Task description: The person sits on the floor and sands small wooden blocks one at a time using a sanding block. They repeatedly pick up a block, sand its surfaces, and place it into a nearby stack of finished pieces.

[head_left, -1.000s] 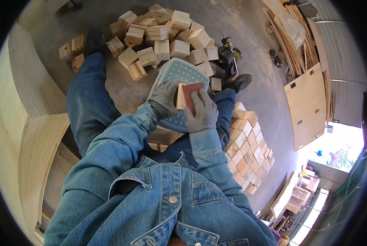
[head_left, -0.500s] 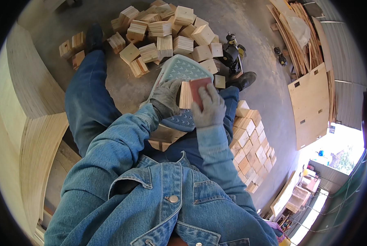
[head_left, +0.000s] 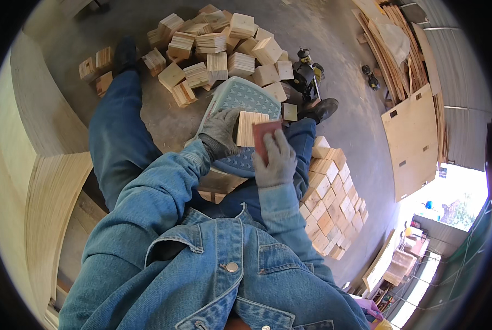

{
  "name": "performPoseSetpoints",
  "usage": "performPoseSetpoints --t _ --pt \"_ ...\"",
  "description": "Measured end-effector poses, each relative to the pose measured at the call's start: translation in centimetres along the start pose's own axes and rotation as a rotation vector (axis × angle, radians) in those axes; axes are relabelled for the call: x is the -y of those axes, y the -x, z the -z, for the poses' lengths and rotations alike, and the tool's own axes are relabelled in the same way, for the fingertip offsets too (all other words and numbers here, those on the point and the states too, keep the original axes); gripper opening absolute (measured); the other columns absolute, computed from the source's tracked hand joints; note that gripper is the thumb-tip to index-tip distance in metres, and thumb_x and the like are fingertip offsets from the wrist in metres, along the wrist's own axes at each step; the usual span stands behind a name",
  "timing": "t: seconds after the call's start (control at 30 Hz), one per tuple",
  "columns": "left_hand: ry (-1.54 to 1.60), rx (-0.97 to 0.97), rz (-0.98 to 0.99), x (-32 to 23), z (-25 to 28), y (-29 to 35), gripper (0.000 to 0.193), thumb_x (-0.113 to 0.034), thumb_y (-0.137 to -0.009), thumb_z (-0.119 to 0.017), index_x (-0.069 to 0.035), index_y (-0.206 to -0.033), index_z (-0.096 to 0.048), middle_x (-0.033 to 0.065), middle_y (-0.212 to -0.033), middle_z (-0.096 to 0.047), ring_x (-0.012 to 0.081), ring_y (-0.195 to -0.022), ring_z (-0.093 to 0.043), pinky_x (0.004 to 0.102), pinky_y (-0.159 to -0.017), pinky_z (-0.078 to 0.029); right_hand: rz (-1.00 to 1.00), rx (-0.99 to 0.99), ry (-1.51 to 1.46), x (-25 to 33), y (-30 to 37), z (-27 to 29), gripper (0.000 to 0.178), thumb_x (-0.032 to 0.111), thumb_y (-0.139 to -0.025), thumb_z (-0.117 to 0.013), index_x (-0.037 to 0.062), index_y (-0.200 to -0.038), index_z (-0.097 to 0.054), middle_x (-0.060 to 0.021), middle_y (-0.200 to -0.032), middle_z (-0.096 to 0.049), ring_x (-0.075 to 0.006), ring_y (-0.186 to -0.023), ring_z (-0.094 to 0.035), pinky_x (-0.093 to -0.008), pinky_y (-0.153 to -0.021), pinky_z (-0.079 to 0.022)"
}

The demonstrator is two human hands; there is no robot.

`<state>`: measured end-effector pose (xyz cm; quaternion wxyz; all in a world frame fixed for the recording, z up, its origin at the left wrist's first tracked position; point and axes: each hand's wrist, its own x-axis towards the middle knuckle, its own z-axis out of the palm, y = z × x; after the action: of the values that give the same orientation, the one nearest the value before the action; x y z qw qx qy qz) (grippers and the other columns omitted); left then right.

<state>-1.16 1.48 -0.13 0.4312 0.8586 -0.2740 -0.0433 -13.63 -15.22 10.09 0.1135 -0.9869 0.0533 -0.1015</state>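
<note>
In grey gloves, both my hands work over a light-blue plastic stool point(head_left: 240, 93) between my legs. My left hand point(head_left: 219, 133) grips a layered wooden block point(head_left: 248, 130) from its left side, the striped face turned up. Closed on a flat reddish-brown sanding block point(head_left: 262, 142) is my right hand point(head_left: 276, 162). That sanding block lies against the right part of the wooden block and covers its right edge. The fingertips of my left hand are partly hidden behind the wood.
Loose wooden blocks point(head_left: 210, 44) lie heaped beyond the stool. A neat stack of blocks point(head_left: 331, 201) stands by my right leg. Black-and-yellow power tools point(head_left: 307, 74) sit near my right shoe. Large plywood pieces point(head_left: 48, 99) rise at left; boards point(head_left: 413, 140) lean at right.
My right hand has drawn the sanding block slightly down and left, so more of the wooden block's striped face shows. The left hand keeps its hold. The whole view has shifted a little.
</note>
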Motion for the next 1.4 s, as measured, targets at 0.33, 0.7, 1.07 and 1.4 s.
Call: performPoseSetpoints --t 0.33,0.7,1.07,1.4 --pt "0.03 -0.031 -0.026 0.4 -0.6 -0.1 0.091 -0.042 -0.064 -0.094 -0.009 -0.14 -0.054 0.0186 -0.132 -0.062 0.0403 -0.125 -0.059 0.0493 -0.111 -0.047 0.09 -0.03 -0.043 0.4 2.5 1.2 0.061 0.024 -0.076 -0.083 0.0168 -0.136 -0.07 -0.0125 -0.151 -0.056 -0.0413 -0.13 -0.056 -0.0559 -0.108 -0.046" --pt "0.011 0.139 0.108 0.0 0.0 -0.2 0.116 -0.045 -0.057 -0.098 -0.013 -0.154 -0.043 0.0167 -0.15 -0.052 0.0376 -0.144 -0.048 0.05 -0.127 -0.031 -0.077 0.025 0.078 -0.1 -10.4 -2.0 0.061 0.03 -0.081 -0.079 0.0198 -0.14 -0.069 -0.0116 -0.155 -0.056 -0.0424 -0.133 -0.057 -0.0531 -0.113 -0.046" --pt "0.022 0.0 -0.044 0.6 -0.5 -0.2 0.095 -0.043 -0.066 -0.093 -0.01 -0.144 -0.051 0.0179 -0.135 -0.06 0.0393 -0.128 -0.058 0.0485 -0.114 -0.046 -0.008 0.042 -0.011 0.4 0.1 0.5 0.063 0.03 -0.082 -0.079 0.0188 -0.142 -0.065 -0.0124 -0.157 -0.051 -0.042 -0.136 -0.052 -0.0563 -0.113 -0.042" --pt "0.001 -0.017 -0.016 -0.1 0.1 0.3 0.096 -0.045 -0.066 -0.093 -0.008 -0.144 -0.051 0.019 -0.137 -0.06 0.041 -0.128 -0.057 0.0501 -0.114 -0.046 0.083 -0.019 -0.037 0.8 0.9 0.9 0.06 0.024 -0.077 -0.082 0.0151 -0.135 -0.07 -0.0141 -0.151 -0.056 -0.0406 -0.13 -0.056 -0.0539 -0.11 -0.046"
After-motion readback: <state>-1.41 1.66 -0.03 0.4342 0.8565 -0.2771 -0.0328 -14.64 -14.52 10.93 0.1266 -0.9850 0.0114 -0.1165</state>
